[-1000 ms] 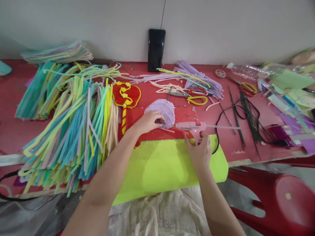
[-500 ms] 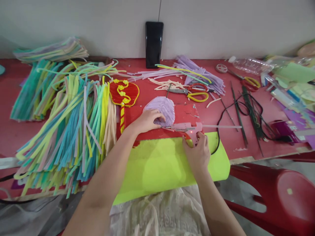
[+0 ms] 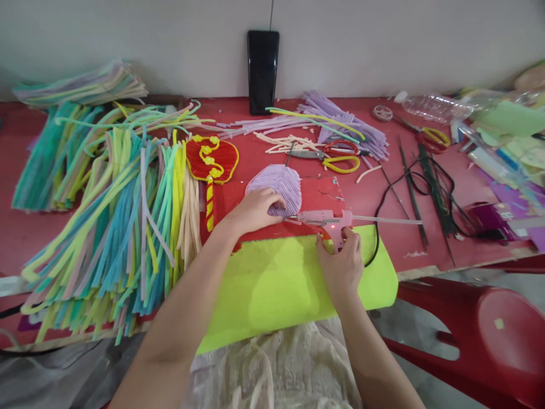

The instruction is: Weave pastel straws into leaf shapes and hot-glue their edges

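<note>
A pink hot glue gun (image 3: 321,217) with a clear glue stick out of its back is gripped in my right hand (image 3: 342,258), its nozzle pointing left. That nozzle is at the lower edge of a rounded lilac panel of pipe cleaners (image 3: 286,184), laid side by side with a dark stem at the top. My left hand (image 3: 261,209) is closed on the panel's lower left, fingers curled, fingertips close to the nozzle. Both work over a red board (image 3: 319,190). A red pipe-cleaner fan (image 3: 221,161) with yellow trim and a striped handle lies to the left.
Bundled coloured pipe cleaners (image 3: 123,216) fill the left side. Scissors (image 3: 340,163) and lilac pipe cleaners (image 3: 340,116) lie behind the panel. A phone (image 3: 263,72) leans on the wall. A black cord (image 3: 378,227), dark stems (image 3: 434,193) and a bottle (image 3: 434,108) are at right.
The glue gun has shifted slightly left along the panel's lower edge, its nozzle now closer to my left fingertips. My left hand keeps its hold; the whole view has shifted a little.
</note>
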A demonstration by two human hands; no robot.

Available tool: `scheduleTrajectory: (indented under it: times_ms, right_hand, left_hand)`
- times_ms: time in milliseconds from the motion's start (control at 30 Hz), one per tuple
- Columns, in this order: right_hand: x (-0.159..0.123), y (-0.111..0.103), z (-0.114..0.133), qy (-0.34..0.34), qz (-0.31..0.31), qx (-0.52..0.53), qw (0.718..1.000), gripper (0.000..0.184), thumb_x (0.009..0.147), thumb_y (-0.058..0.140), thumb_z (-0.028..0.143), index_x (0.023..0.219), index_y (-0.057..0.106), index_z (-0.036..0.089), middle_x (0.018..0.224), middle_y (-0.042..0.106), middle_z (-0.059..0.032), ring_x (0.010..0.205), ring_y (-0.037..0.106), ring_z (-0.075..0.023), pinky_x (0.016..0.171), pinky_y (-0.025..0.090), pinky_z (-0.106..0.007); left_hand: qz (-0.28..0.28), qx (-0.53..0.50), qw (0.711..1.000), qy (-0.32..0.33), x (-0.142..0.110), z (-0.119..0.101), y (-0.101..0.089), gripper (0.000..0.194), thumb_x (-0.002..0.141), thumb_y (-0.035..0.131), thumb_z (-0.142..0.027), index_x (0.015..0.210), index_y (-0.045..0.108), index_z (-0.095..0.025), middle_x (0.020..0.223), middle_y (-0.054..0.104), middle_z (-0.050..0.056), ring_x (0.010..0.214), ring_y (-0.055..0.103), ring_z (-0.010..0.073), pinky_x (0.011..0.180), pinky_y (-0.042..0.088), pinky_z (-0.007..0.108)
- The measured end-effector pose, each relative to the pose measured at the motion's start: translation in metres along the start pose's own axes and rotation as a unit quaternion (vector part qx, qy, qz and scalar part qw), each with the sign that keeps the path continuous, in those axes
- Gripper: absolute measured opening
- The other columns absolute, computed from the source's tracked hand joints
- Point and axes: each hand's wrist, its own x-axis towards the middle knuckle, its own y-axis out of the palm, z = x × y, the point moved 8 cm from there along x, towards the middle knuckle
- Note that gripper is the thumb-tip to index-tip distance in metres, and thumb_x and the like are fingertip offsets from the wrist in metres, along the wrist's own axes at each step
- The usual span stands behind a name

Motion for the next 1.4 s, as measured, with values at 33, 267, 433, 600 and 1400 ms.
scheduleTrajectory:
  times_ms: [33, 267, 433, 600, 1400]
  right_hand:
    - [0.0, -0.001, -0.002, 0.009, -0.002, 0.0, 1.0, 0.049, 0.079, 0.054, 0.053, 0.113, 0.05, 0.018, 0.105, 0.06, -0.0125, 0.077, 0.058, -0.023, 0.062, 0.044, -0.035]
    - [0.006, -0.011, -0.016, 0.035, -0.025, 0.006, 0.999, 0.052, 0.079, 0.054, 0.055, 0.115, 0.048, 0.018, 0.104, 0.059, -0.0137, 0.087, 0.057, -0.0269, 0.067, 0.044, -0.037]
    - [0.007, -0.011, -0.019, 0.039, -0.021, 0.004, 0.999, 0.051, 0.08, 0.053, 0.056, 0.115, 0.047, 0.019, 0.106, 0.059, -0.0143, 0.089, 0.057, -0.0273, 0.069, 0.044, -0.038]
    - [0.008, -0.01, -0.02, 0.044, -0.018, 0.006, 0.999, 0.052, 0.08, 0.054, 0.056, 0.115, 0.047, 0.019, 0.108, 0.059, -0.0151, 0.089, 0.058, -0.0273, 0.069, 0.045, -0.038]
    - [-0.006, 0.003, 0.006, -0.016, 0.014, 0.025, 0.999, 0.046, 0.081, 0.052, 0.049, 0.114, 0.049, 0.018, 0.102, 0.06, -0.0117, 0.086, 0.06, -0.0245, 0.063, 0.045, -0.034]
  left_hand:
    - [-0.01, 0.028, 0.999, -0.013, -0.001, -0.005, 0.0, 0.019, 0.078, 0.066, -0.026, 0.095, 0.061, -0.019, 0.1, 0.062, 0.005, 0.098, 0.056, 0.0216, 0.088, 0.043, 0.036]
    - [-0.051, 0.184, 0.976, -0.106, -0.007, -0.031, 0.012, 0.039, 0.08, 0.064, -0.045, 0.1, 0.053, -0.013, 0.107, 0.057, 0.015, 0.107, 0.053, 0.032, 0.089, 0.042, 0.045]
    - [-0.093, 0.223, 0.961, -0.133, -0.008, -0.038, 0.017, 0.049, 0.081, 0.059, -0.054, 0.101, 0.051, -0.01, 0.105, 0.057, 0.018, 0.104, 0.053, 0.0335, 0.086, 0.043, 0.044]
    - [-0.128, 0.235, 0.949, -0.164, -0.01, -0.041, 0.02, 0.045, 0.082, 0.058, -0.051, 0.099, 0.052, -0.01, 0.1, 0.057, 0.017, 0.1, 0.053, 0.0326, 0.085, 0.043, 0.044]
    - [-0.189, 0.166, 0.958, -0.136, -0.026, -0.031, 0.02, 0.049, 0.074, 0.071, -0.043, 0.105, 0.045, -0.016, 0.104, 0.056, 0.012, 0.099, 0.053, 0.0281, 0.086, 0.043, 0.042]
